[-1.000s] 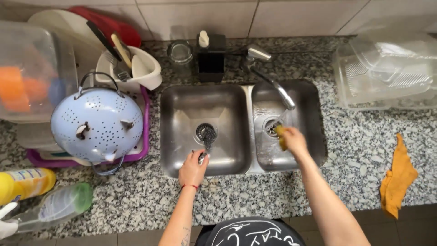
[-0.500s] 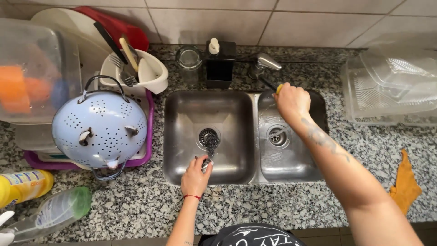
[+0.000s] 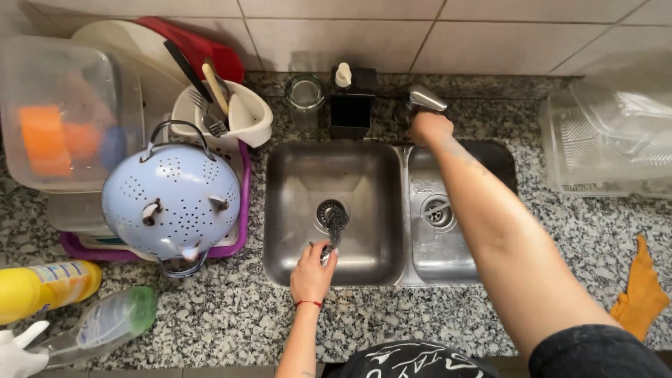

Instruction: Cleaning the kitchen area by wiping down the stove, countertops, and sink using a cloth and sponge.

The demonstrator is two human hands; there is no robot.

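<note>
— Changed in the last second? Right hand [image 3: 428,129] up out of the right basin, now at the tap [image 3: 420,100], top centre of the frame; fingers curled, though whether gripping the tap, cannot tell. Yellow bit seen in that hand a second ago, now out of sight.

— And the left hand [image 3: 313,274]?

— Low centre, fingers pinched on a dark scrubber [image 3: 337,222] dangling over the drain of the left basin [image 3: 301,210]. Barely shifted.

— Containers?

— Both basins bare but for the scrubber. White caddy [image 3: 245,119], upper left, full of cutlery. Blue colander [image 3: 171,203] upside down on the purple rack [image 3: 241,210]. Empty glass jar [image 3: 305,94] behind the sink.
</note>
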